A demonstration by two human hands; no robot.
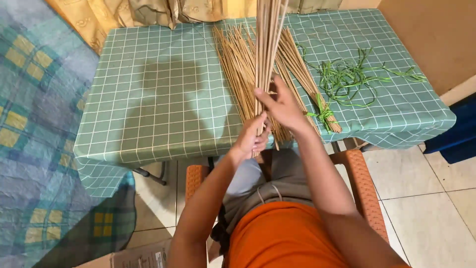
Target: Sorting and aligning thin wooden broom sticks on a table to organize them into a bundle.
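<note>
Seated at green checked table [158,99], orange chair [364,183] underneath. Both hands together in front of table's near edge, clamped on 1 upright bundle of thin sticks [267,44]. Left hand [252,138] wrapped round the bundle's lower end, probably to keep the butts gathered and level. Right hand [282,106] just above it, fingers spread round the shafts, likely steadying them upright so none fan out. Bundle rising past the table's far edge, top out of view. Loose sticks [238,64] lying flat on the table behind the hands, fanned toward the far edge. Tied bundle [305,79] on the table right of the hands, bound near its lower end with green strip [323,115]. More green strips [357,77] scattered toward the table's right side, within reach. Curtain [148,12] beyond the table's far edge. Patterned cloth [34,124] left of the table.
</note>
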